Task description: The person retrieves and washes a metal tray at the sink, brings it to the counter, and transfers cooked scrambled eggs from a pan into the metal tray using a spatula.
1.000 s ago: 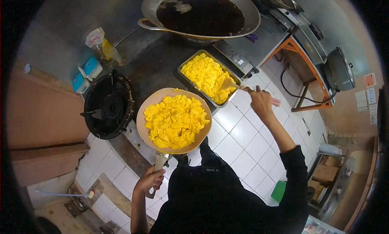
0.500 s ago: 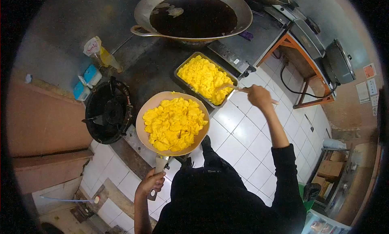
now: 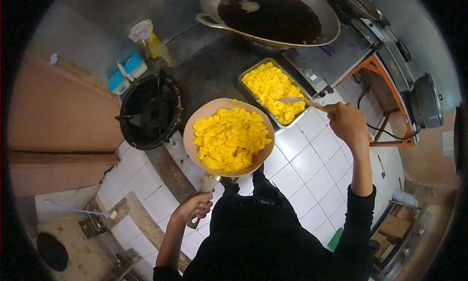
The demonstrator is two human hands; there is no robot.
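My left hand [image 3: 196, 206] is closed around the handle of a frying pan [image 3: 189, 137] with a beige interior. Scrambled eggs [image 3: 231, 140], bright yellow, fill most of the pan. My right hand [image 3: 348, 124] grips a wooden spatula [image 3: 318, 104], its blade on the eggs at the right side of a rectangular metal tray [image 3: 257, 102]. More scrambled eggs [image 3: 268, 84] cover the tray's bottom. The tray rests on the dark counter, just beyond the pan to the right.
A large wok [image 3: 331, 30] of dark oil stands at the back. On the left are a black gas burner [image 3: 151, 110], blue-and-white containers [image 3: 134, 66] and a plastic pouch of yellow liquid [image 3: 157, 48]. White floor tiles [image 3: 312, 169] lie below; an orange-framed stand [image 3: 358, 69] is at right.
The view has shifted, so the counter items appear farther right. My right hand has moved the spatula, whose blade now shows flatter over the tray's eggs. My left hand still holds the pan.
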